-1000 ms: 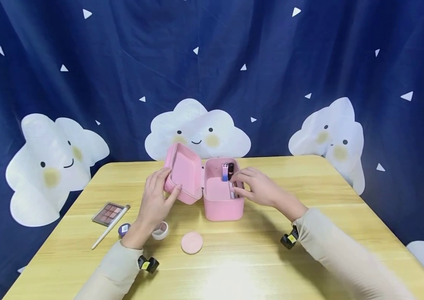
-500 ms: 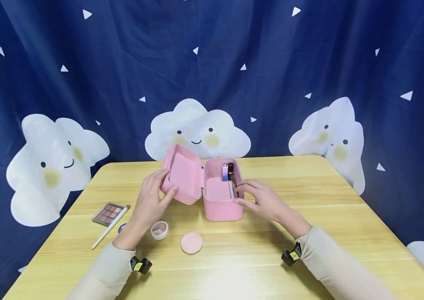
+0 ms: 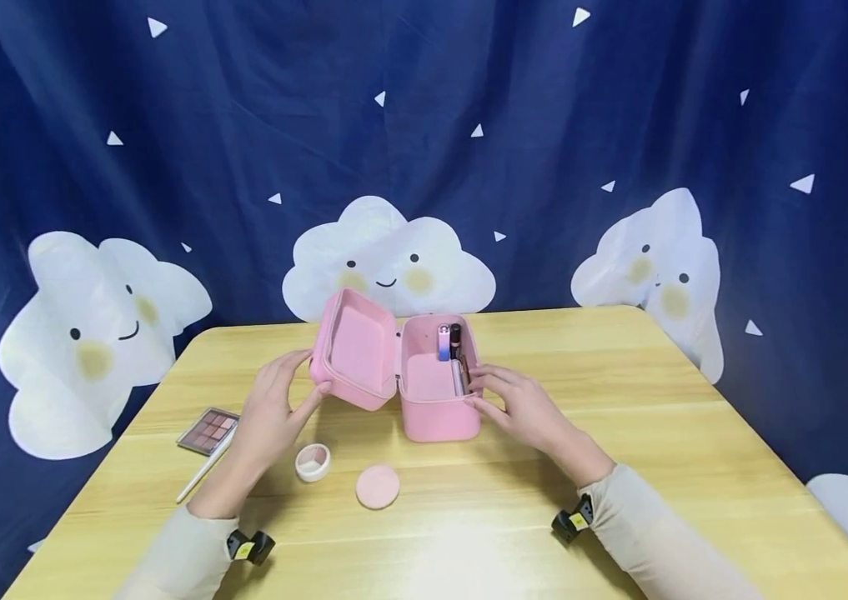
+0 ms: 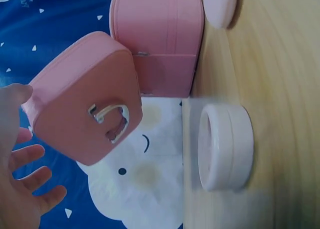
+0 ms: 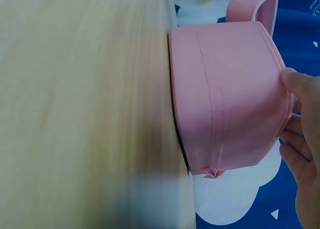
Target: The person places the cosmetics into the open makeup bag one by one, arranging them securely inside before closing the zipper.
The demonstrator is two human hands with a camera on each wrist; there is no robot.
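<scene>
A pink makeup case [image 3: 440,419] stands on the table with its lid [image 3: 363,342] swung out to the left. My left hand [image 3: 271,412] is at the lid's outer corner, thumb tip against its edge and the other fingers spread loosely in the left wrist view. My right hand [image 3: 524,408] grips the case's near right rim, thumb at the front and fingertips over the side, also visible in the right wrist view. Inside the case are a pink-and-blue tube [image 3: 444,342], a black-capped tube [image 3: 456,337] and slim tubes [image 3: 458,377] along the right wall.
A small round white pot [image 3: 313,462] and a pink round puff [image 3: 378,487] lie in front of the case. An eyeshadow palette [image 3: 208,430] and a white-handled brush [image 3: 202,475] lie at the left, the brush partly behind my left forearm.
My right hand has drawn back from the case's inside to its rim. My left hand has slid left along the lid, loosening its hold, and the lid leans slightly further left.
</scene>
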